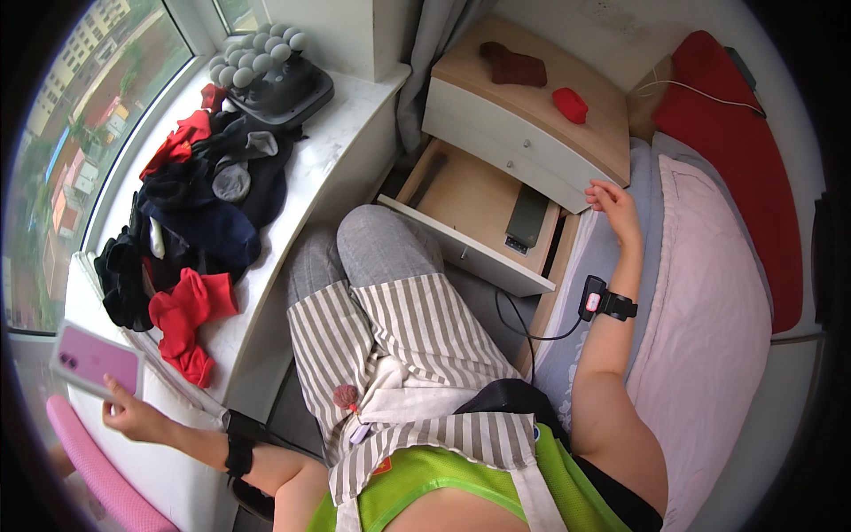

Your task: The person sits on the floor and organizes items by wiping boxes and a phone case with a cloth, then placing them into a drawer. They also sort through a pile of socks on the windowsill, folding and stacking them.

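Observation:
At the lower left, my left hand (129,412) grips the edge of a pink-backed smartphone (100,362) in a clear case. My right hand (613,203) is raised over the bed's edge beside the nightstand, fingers bent, with nothing visible in it. Before me, a pulled-out drawer (475,193) holds a dark box (529,216). A brown sock (518,66) and a folded red sock (570,105) lie on the nightstand top (465,60). To the left, a pile of dark socks (199,213), a grey sock (231,181) and red socks (193,312) lie on the windowsill.
A black device with grey balls (266,73) stands at the back of the marble windowsill (339,113). On the right is a bed with a pink quilt (711,319) and a red cushion (731,146). A black cable (525,332) runs from my right wrist strap past the drawer.

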Demonstrator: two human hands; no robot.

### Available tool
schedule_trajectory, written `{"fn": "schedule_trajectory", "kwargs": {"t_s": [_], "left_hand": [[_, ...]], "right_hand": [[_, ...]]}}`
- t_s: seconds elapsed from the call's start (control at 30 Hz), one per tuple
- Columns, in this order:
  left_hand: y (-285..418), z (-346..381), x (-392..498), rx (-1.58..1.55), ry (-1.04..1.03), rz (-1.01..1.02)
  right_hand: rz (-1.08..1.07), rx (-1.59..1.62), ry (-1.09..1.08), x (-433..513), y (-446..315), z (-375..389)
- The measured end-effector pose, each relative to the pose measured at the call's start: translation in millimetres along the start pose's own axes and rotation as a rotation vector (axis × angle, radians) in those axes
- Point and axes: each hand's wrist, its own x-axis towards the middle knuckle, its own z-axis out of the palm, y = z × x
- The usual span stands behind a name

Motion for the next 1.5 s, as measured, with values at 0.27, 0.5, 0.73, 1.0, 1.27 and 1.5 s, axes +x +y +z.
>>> {"fn": "schedule_trajectory", "kwargs": {"t_s": [0.27, 0.5, 0.73, 1.0, 1.27, 1.5], "left_hand": [[100.9, -17.7, -59.8, -1.109, -0.366, -0.207], [146.2, 4.5, -178.4, -1.333, -1.331, -0.603], [166.0, 9.7, -216.6, -1.25, -1.78, -0.745], [187.2, 14.4, -242.7, -1.269, -1.918, -0.801], [215.7, 10.0, -270.4, -1.301, -2.042, -0.935], [234.8, 6.0, -294.1, -1.428, -2.051, -0.667]], "right_hand": [[-0.173, 0.198, 0.136, 75.6, -39.0, 22.6], [-0.337, 0.108, 0.149, 189.4, -61.1, 98.9], [-0.323, -0.632, 0.354, 276.1, -69.3, 143.1], [-0.108, -0.718, 0.063, 268.3, -78.4, 138.4], [-0.238, -0.137, 0.021, 136.7, -80.1, 112.4], [-0.428, 0.344, -0.078, -83.6, -139.4, 123.4]]}}
